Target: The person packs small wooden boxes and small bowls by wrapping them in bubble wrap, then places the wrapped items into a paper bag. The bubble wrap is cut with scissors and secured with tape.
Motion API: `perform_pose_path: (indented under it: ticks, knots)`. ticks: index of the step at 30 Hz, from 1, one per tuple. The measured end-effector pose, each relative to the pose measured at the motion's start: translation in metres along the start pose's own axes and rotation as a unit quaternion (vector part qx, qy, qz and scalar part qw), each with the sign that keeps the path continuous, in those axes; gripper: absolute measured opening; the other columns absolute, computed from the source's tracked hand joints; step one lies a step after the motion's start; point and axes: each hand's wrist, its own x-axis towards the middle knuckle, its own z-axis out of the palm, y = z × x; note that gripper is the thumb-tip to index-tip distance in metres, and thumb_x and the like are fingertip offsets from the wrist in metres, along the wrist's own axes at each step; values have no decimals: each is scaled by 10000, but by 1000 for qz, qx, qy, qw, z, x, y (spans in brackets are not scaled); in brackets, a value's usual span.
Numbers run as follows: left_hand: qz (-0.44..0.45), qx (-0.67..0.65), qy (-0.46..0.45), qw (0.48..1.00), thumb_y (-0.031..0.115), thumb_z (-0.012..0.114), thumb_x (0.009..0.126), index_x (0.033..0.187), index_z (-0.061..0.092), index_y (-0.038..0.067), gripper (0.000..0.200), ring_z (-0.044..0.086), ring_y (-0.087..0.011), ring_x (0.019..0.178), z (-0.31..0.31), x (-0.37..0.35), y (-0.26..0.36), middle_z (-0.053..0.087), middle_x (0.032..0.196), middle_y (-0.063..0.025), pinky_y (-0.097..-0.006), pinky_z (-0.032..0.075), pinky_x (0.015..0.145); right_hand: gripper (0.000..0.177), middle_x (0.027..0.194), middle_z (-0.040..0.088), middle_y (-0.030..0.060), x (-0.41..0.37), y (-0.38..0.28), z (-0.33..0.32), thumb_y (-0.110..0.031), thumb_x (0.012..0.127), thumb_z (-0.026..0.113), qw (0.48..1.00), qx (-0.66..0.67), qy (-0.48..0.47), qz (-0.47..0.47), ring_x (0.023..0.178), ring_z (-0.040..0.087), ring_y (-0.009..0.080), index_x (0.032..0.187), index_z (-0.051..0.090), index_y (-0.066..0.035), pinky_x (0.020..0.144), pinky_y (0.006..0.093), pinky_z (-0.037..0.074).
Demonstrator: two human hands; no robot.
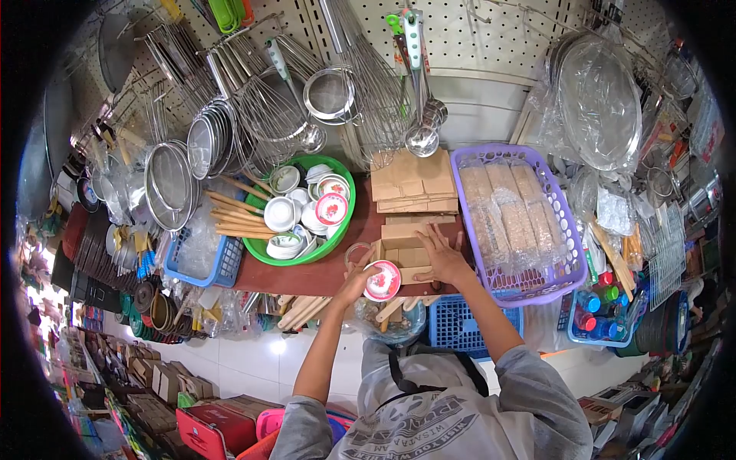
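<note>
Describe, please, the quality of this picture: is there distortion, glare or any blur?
All in the head view: fisheye distortion, black corners; a glare spot on the floor tiles; highlights on the wrapped packs; the red-rimmed bowl in the left hand looks fairly sharp.

At the bottom centre of the frame, the gray shirt (491,406) carries a dark print (423,423) in which "WISATA" and "HIGH YOU" can be read; its larger letters are unclear.

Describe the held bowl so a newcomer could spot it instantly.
Start at the red table, then its near edge, right of the green basin. The red-rimmed bowl there is in the left hand, whereas similar ones sit inside the basin.
</note>
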Motion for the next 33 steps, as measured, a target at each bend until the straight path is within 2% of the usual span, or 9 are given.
perform_pose_path:
  ticks: [4, 6, 8, 11, 15, 18, 23, 28, 33]
  knots:
    - [-22, -24, 0, 999, 344, 521, 901, 1420, 462, 35, 606, 408, -246, 1353, -1, -8, 18, 336, 1545, -101, -345, 326, 1107, 1174, 1603, 131, 121, 0, 4, 7, -539, 583, 854, 997, 68, 12, -20, 1491, 87, 345, 1519, 231, -202, 1124, 700, 149]
    - [-20, -35, 10, 999, 390, 526, 888, 1438, 447, 76, 639, 272, -310, 1400, -4, -15, 31, 330, 1539, -154, -406, 209, 1130, 1157, 1594, 144, 120, 3, 5, 9, -515, 588, 862, 995, 95, 14, -28, 1489, 86, 349, 1514, 240, -208, 1129, 679, 187]
    - [-9, -131, 3, 991, 481, 533, 867, 1477, 418, 164, 697, 20, -427, 1477, -3, -5, 18, 322, 1529, -239, -518, -27, 1172, 1163, 1594, 128, 122, 3, 3, 7, -523, 601, 850, 998, 57, -8, -10, 1491, 76, 349, 1522, 208, -223, 1140, 665, 168]
    - [47, -199, 109, 973, 407, 553, 855, 1391, 525, 114, 612, 221, -340, 1426, 6, 21, -5, 458, 1417, -193, -445, 127, 1170, 1157, 1598, 104, 127, 4, 1, 10, -519, 621, 840, 999, 37, -15, 1, 1494, 45, 351, 1529, 183, -229, 1148, 658, 149]
    - [103, -332, 124, 929, 330, 564, 818, 1329, 584, 100, 561, 525, -233, 1110, 10, 22, 30, 601, 1186, -126, -380, 339, 1031, 1154, 1607, 71, 138, 6, -1, 17, -477, 621, 855, 999, 34, -6, 11, 1493, 14, 369, 1531, 193, -222, 1157, 650, 130]
    - [120, -86, 256, 955, 297, 557, 822, 1309, 601, 110, 524, 551, -227, 1049, 15, 13, 55, 620, 1142, -129, -348, 380, 995, 1154, 1609, 58, 163, 7, -3, 16, -497, 626, 846, 1000, 0, -11, 15, 1493, -2, 381, 1535, 189, -225, 1169, 622, 110]
    - [131, -462, 94, 872, 277, 477, 916, 1314, 550, -23, 504, 600, -184, 1096, 25, 27, 53, 627, 1221, -108, -321, 438, 989, 1160, 1584, 71, 268, 14, -4, 21, -514, 634, 837, 999, -48, -9, 13, 1482, 11, 429, 1537, 193, -174, 1177, 592, 106]
    - [118, -600, 68, 788, 288, 458, 923, 1327, 522, -50, 531, 604, -185, 1108, 34, 20, 72, 618, 1270, -112, -323, 455, 979, 1158, 1554, 42, 353, 19, -3, 13, -489, 654, 834, 999, -9, -49, -3, 1462, 27, 486, 1535, 180, -115, 1177, 558, 165]
    - [131, -605, 63, 783, 285, 451, 937, 1322, 527, -44, 512, 600, -192, 1130, 44, 29, 53, 619, 1272, -105, -328, 453, 988, 1073, 1539, 43, 381, 19, 11, 7, -493, 726, 785, 995, 63, -61, -55, 1445, 37, 521, 1526, 203, -75, 1157, 572, 214]
